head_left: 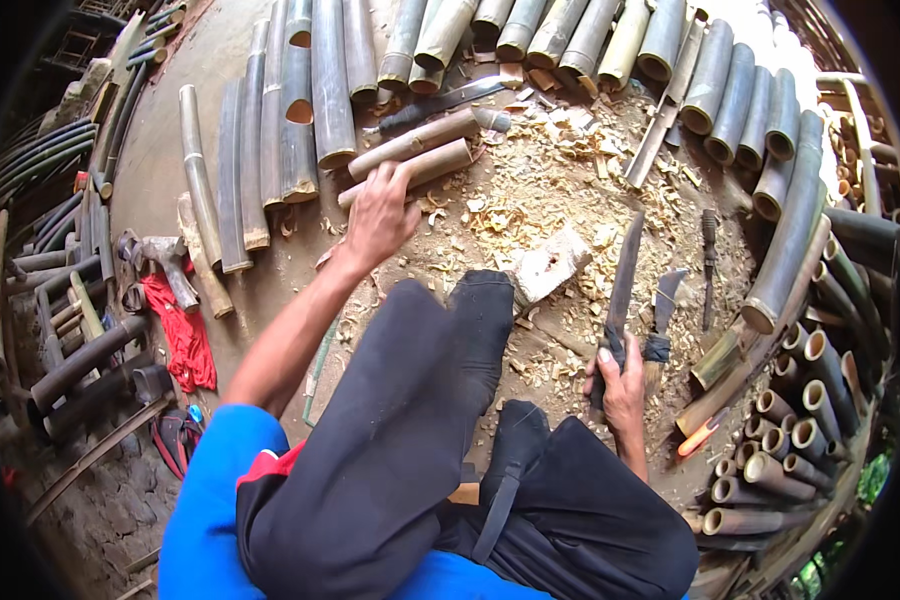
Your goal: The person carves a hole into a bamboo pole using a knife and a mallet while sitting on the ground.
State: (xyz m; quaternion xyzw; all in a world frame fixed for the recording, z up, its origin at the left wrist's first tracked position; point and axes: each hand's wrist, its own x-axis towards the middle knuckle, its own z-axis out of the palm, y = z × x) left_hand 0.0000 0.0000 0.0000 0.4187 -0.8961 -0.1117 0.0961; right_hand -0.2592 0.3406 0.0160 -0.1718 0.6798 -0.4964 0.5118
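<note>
My left hand [382,215] reaches forward, its fingers closed over the near end of a short bamboo tube [425,170] on the ground. A second short bamboo tube [415,143] lies alongside, just beyond it. In my right hand [622,390], low beside my right knee, is a long knife [625,275], its dark blade pointing away from me and my fingers around its handle. Close to that hand, a shorter knife [666,305] with a black-wrapped handle lies among the shavings. Ahead of my feet sits a pale wooden block [552,266] with a small hole.
Bamboo tubes [332,90] lie in an arc around the work spot; more are stacked at right [770,475]. Shavings [540,190] cover the ground. A dark rod-like tool [709,265] and an orange-handled tool [700,437] lie at right, a red cloth [183,335] at left.
</note>
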